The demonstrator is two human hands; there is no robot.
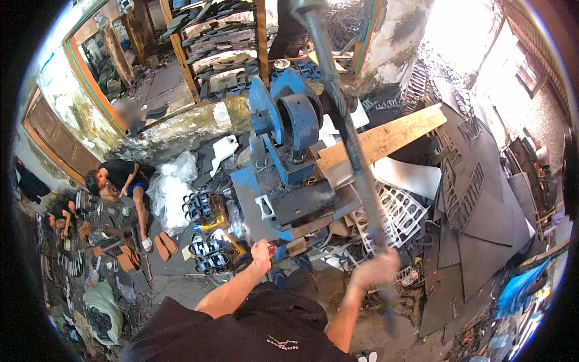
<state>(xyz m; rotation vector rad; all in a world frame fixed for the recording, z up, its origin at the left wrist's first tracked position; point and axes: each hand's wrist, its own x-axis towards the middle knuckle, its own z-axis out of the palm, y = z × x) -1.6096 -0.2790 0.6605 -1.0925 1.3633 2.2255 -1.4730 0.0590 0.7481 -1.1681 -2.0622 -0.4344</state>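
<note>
Hands were both at the blue press (283, 151), and we took them one at a time. Our right hand (377, 268) was clamped around the long dark lever (350, 145), low on its shaft, fingers wrapped tight; the lever ran up and away from us, slanting to the top of the press where it joined the head. Our left hand (262, 252) was at the front edge of the dark bed plate (301, 202), fingers pinched together at the plate's near corner; whether it gripped anything there, we could not tell, as the spot was too small and blurred. A white cut piece (265, 206) lay on the left side of the bed, just beside the plate. Behind the press a pale wooden plank (386, 139) slanted off to the right. Dark rubber sheets (482, 211) with cut-out holes were piled to our right, and a white punched sheet (401, 211) lay between them and the lever. Down on the floor to our left, stacks of sandal straps (208, 250) sat near the base of the press, and farther off another person (123, 181) in a dark shirt sat among soles spread over the ground.
</note>
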